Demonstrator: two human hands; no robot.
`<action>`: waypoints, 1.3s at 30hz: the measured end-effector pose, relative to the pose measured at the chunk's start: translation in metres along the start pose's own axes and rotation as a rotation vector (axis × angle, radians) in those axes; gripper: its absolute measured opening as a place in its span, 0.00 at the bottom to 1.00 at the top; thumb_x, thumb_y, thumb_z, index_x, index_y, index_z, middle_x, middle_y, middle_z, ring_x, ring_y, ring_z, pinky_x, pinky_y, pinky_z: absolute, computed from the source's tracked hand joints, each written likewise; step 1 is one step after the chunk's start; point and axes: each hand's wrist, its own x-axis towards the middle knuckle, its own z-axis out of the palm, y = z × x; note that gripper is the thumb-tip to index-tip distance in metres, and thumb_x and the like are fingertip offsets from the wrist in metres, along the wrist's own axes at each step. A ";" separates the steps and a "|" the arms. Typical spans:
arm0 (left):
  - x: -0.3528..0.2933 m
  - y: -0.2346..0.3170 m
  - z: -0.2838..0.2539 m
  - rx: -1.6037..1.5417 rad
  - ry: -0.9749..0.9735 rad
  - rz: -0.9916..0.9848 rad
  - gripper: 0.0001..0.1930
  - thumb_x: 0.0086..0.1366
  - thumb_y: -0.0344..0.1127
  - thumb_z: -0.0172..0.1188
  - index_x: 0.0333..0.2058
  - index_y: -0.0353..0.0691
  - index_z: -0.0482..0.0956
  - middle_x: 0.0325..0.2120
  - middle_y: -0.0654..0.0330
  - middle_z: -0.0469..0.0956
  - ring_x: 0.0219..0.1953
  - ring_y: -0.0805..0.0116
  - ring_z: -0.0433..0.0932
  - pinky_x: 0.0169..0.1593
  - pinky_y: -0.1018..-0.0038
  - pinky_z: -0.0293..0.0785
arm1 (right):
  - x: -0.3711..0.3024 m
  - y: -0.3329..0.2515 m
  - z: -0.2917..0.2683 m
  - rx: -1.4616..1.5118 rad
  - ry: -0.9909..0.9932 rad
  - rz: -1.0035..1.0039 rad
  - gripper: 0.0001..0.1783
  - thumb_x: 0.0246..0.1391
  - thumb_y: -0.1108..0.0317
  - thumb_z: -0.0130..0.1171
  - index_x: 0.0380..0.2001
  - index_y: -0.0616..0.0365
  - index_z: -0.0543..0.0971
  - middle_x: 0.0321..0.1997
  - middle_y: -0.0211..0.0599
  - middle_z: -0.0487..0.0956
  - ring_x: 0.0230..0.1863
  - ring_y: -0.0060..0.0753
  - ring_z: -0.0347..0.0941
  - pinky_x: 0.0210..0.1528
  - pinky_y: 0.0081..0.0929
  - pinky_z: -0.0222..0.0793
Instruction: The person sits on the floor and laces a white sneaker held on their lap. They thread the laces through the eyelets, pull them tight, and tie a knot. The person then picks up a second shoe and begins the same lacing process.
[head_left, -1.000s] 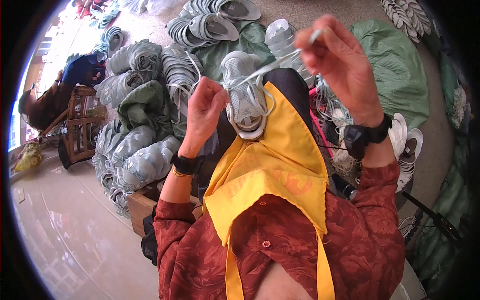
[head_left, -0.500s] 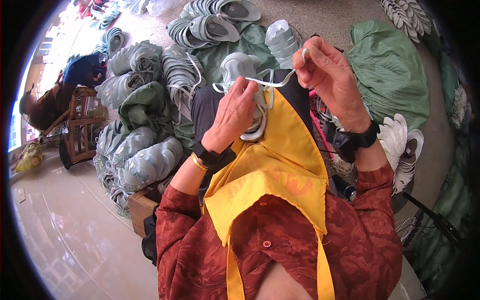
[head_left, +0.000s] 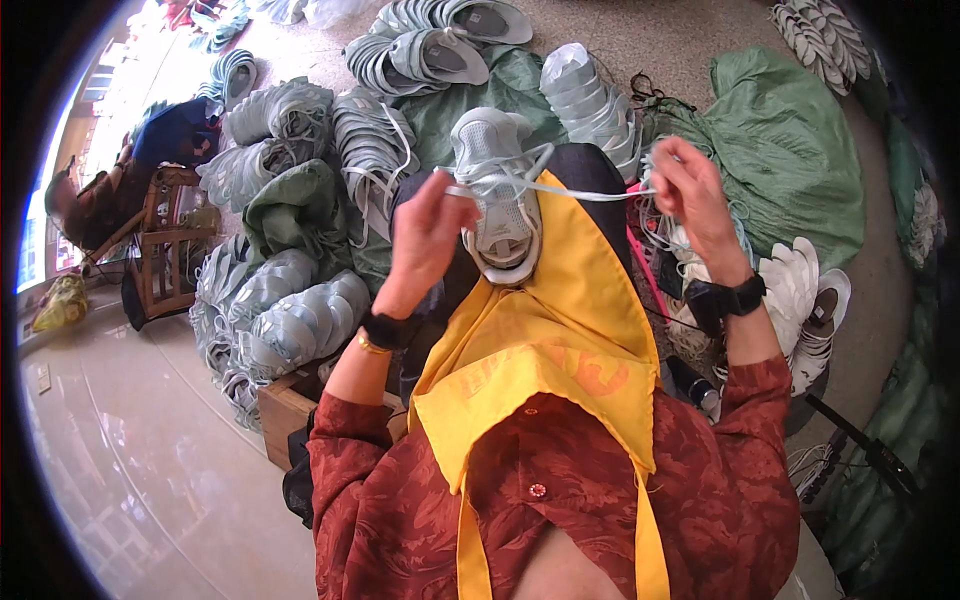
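Observation:
A light grey shoe upper lies across my lap, toe pointing away from me. Its pale shoelace is stretched out to both sides over the upper. At the left of the shoe, my left hand is closed on one stretch of the lace. My right hand, well out to the right, pinches the other stretch between its fingers and holds it taut. A loop of lace stands up near the toe end. Under the shoe, a yellow apron covers part of my dark trousers.
Stacked grey uppers crowd the left, beside a wooden box. More nested uppers stand ahead. A green sack and white shoe pieces lie right. Another person is at far left by a wooden chair.
My hands have moved apart and the lace is now drawn out straight to the right. The right hand has come down from higher up; the left has shifted off the shoe to its left side.

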 end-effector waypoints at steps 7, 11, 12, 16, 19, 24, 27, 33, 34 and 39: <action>-0.035 -0.015 -0.178 0.077 0.482 -0.239 0.24 0.77 0.53 0.52 0.23 0.45 0.71 0.16 0.68 0.70 0.16 0.81 0.62 0.20 0.79 0.55 | -0.027 0.042 -0.117 0.219 0.212 0.111 0.05 0.69 0.66 0.57 0.39 0.53 0.73 0.22 0.18 0.63 0.18 0.11 0.54 0.19 0.15 0.49; -0.062 -0.013 -0.261 0.223 0.657 -0.475 0.24 0.77 0.52 0.52 0.21 0.48 0.68 0.13 0.69 0.66 0.13 0.80 0.57 0.18 0.78 0.52 | -0.047 0.055 -0.208 0.430 0.372 0.021 0.05 0.69 0.68 0.57 0.41 0.53 0.72 0.22 0.18 0.64 0.18 0.10 0.55 0.18 0.15 0.50; -0.074 -0.021 -0.287 0.366 0.579 -0.568 0.23 0.74 0.53 0.56 0.24 0.44 0.73 0.14 0.66 0.73 0.12 0.78 0.63 0.19 0.78 0.59 | -0.048 0.061 -0.212 0.295 0.375 0.042 0.05 0.69 0.67 0.58 0.41 0.53 0.73 0.23 0.19 0.67 0.18 0.10 0.57 0.19 0.14 0.52; -0.057 -0.004 -0.234 1.053 0.349 -0.578 0.19 0.64 0.48 0.67 0.28 0.36 0.78 0.19 0.55 0.80 0.23 0.61 0.80 0.32 0.67 0.75 | -0.051 0.071 -0.190 -0.284 0.373 0.200 0.08 0.67 0.65 0.62 0.42 0.57 0.78 0.29 0.25 0.78 0.20 0.10 0.66 0.21 0.12 0.61; -0.040 0.009 -0.194 1.202 0.199 -0.340 0.15 0.62 0.42 0.69 0.32 0.36 0.78 0.23 0.53 0.80 0.27 0.58 0.80 0.35 0.64 0.75 | -0.033 0.067 -0.107 -0.520 0.281 0.097 0.11 0.63 0.65 0.66 0.44 0.60 0.84 0.33 0.27 0.84 0.22 0.10 0.71 0.24 0.12 0.67; 0.001 0.003 -0.083 0.605 0.117 -0.002 0.08 0.66 0.29 0.66 0.39 0.35 0.76 0.28 0.61 0.79 0.29 0.78 0.75 0.33 0.76 0.73 | 0.000 0.040 0.009 -0.441 -0.001 -0.074 0.10 0.63 0.69 0.66 0.45 0.60 0.84 0.33 0.25 0.84 0.23 0.11 0.72 0.24 0.13 0.68; 0.019 0.000 -0.038 0.460 0.099 0.045 0.11 0.63 0.29 0.68 0.39 0.35 0.73 0.27 0.54 0.79 0.28 0.65 0.79 0.33 0.69 0.75 | 0.015 0.031 0.058 -0.417 -0.117 -0.145 0.11 0.62 0.70 0.65 0.45 0.63 0.84 0.33 0.28 0.85 0.25 0.13 0.77 0.26 0.16 0.73; 0.041 -0.014 -0.032 0.279 0.004 -0.152 0.06 0.62 0.28 0.67 0.36 0.36 0.78 0.28 0.64 0.81 0.28 0.76 0.76 0.34 0.76 0.72 | 0.032 0.028 0.088 -0.527 -0.222 -0.083 0.11 0.63 0.69 0.64 0.43 0.67 0.82 0.32 0.34 0.84 0.22 0.19 0.79 0.23 0.20 0.75; 0.041 -0.016 -0.038 0.142 -0.060 -0.198 0.05 0.65 0.28 0.66 0.35 0.37 0.78 0.28 0.67 0.80 0.29 0.79 0.74 0.35 0.78 0.71 | 0.033 0.027 0.089 -0.554 -0.235 -0.062 0.10 0.63 0.69 0.64 0.43 0.66 0.82 0.31 0.31 0.84 0.22 0.17 0.78 0.23 0.19 0.75; 0.036 -0.006 -0.055 -0.154 -0.456 -0.304 0.08 0.70 0.36 0.65 0.34 0.41 0.78 0.33 0.72 0.77 0.35 0.84 0.71 0.40 0.83 0.67 | 0.036 0.032 0.084 -0.636 -0.283 0.011 0.10 0.64 0.66 0.64 0.41 0.63 0.83 0.27 0.25 0.81 0.21 0.14 0.76 0.23 0.17 0.74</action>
